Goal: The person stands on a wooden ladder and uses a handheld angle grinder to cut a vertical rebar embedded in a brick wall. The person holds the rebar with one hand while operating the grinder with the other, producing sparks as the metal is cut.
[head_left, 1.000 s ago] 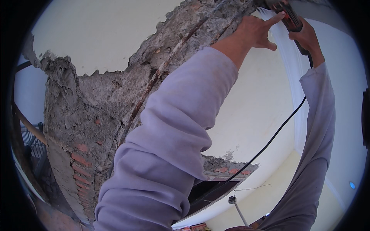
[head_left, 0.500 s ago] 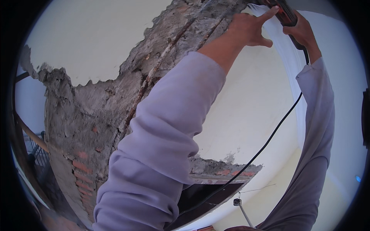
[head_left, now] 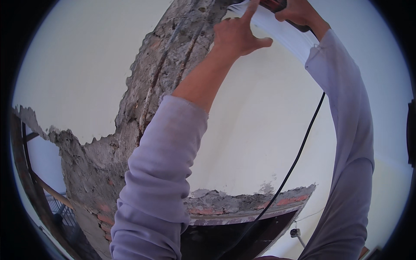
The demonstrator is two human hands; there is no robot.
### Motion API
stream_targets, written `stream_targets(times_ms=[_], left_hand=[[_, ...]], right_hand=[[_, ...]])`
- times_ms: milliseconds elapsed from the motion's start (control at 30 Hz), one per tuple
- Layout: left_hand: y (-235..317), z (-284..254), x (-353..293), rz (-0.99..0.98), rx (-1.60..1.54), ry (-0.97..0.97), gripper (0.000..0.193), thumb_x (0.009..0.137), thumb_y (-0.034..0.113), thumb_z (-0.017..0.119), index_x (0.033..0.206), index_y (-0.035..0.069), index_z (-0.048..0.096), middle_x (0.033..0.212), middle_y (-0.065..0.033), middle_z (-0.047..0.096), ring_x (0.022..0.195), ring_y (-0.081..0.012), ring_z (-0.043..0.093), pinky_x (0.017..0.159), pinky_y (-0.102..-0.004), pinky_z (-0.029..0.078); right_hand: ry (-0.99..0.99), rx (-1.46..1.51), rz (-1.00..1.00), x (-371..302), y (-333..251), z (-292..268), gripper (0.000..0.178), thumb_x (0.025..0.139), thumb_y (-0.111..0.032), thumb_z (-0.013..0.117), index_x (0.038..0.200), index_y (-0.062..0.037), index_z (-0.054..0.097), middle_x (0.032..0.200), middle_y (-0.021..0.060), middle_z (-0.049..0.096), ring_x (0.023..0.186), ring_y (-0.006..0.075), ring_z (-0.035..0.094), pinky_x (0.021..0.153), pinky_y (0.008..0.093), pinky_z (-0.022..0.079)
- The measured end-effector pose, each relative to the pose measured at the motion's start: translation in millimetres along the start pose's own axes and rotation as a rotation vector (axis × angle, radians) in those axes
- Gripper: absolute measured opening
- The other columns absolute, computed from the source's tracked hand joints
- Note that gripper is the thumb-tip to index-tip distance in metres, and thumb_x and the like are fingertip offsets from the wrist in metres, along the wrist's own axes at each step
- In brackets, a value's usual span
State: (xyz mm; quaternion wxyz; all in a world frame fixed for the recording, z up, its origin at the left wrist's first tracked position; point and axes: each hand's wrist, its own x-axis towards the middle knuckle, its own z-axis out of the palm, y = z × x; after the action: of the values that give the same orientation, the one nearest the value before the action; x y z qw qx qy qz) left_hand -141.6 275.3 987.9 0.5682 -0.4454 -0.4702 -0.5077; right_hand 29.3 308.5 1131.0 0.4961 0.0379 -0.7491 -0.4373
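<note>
Both my arms reach up in lilac sleeves toward the ceiling. My left hand (head_left: 237,31) has its fingers spread and holds nothing, its fingertips close to the edge of a chipped strip of bare grey concrete (head_left: 173,56) with rusty steel bars showing. My right hand (head_left: 299,11) is closed around a dark corded power tool (head_left: 277,4) at the top edge of the view; most of the tool is cut off. Its black cable (head_left: 299,156) hangs down between my arms.
White plastered ceiling (head_left: 82,65) and wall (head_left: 260,130) surround the stripped band. Rough concrete and red bricks (head_left: 99,208) run down at lower left. A broken lintel with brick (head_left: 251,203) sits above a dark opening. A metal railing (head_left: 56,203) shows far left.
The view has tilted and both hands sit higher in the frame. My left hand has opened wider near the concrete edge. My right hand and the tool have slid mostly past the top edge.
</note>
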Motion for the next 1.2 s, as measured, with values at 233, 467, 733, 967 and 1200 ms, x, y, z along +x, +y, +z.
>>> stream_targets(times_ms=[233,467,733,967,1200], left_hand=[[8,-4,0,-0.058,0.083,-0.076,0.128,0.074,0.059,0.076,0.159,0.028,-0.015,0.091,-0.0277,0.072,0.083,-0.0431,0.071,0.073,-0.0504,0.057],[1,-1,-4,-0.024,0.037,-0.052,0.128,0.074,0.058,0.077,0.160,0.026,-0.012,0.091,-0.0250,0.072,0.083,-0.0411,0.072,0.072,-0.0490,0.058],[-8,2,-9,0.048,-0.004,0.046,0.127,0.072,0.054,0.079,0.161,0.023,-0.006,0.089,-0.0235,0.072,0.081,-0.0399,0.072,0.072,-0.0479,0.058],[-18,6,-8,0.085,-0.042,0.044,0.125,0.074,0.050,0.079,0.161,0.022,-0.005,0.093,-0.0225,0.072,0.087,-0.0399,0.071,0.076,-0.0483,0.058],[-25,23,-9,0.037,-0.003,0.087,0.119,0.066,0.059,0.076,0.161,0.035,0.007,0.083,-0.0076,0.071,0.084,-0.0296,0.069,0.079,-0.0401,0.055]], right_hand=[[-0.003,0.019,0.014,0,5,1,0.061,0.047,-0.021,0.078,0.105,-0.0057,0.066,0.095,0.0146,0.072,0.086,0.0289,0.067,0.080,0.0390,0.054],[-0.009,-0.030,0.002,1,2,8,0.058,0.047,-0.020,0.079,0.101,-0.0054,0.066,0.092,0.0142,0.071,0.084,0.0291,0.066,0.078,0.0390,0.054],[0.015,-0.023,0.002,-1,-9,5,0.057,0.048,-0.021,0.079,0.101,-0.0042,0.065,0.092,0.0146,0.071,0.085,0.0299,0.067,0.079,0.0394,0.054],[0.033,-0.053,-0.013,-6,-12,7,0.056,0.049,-0.018,0.079,0.101,-0.0045,0.064,0.090,0.0141,0.071,0.083,0.0288,0.066,0.079,0.0385,0.054],[-0.047,-0.109,0.073,-1,-5,12,0.078,0.053,-0.023,0.069,0.128,-0.0074,0.059,0.096,0.0122,0.067,0.081,0.0269,0.062,0.080,0.0369,0.052]])
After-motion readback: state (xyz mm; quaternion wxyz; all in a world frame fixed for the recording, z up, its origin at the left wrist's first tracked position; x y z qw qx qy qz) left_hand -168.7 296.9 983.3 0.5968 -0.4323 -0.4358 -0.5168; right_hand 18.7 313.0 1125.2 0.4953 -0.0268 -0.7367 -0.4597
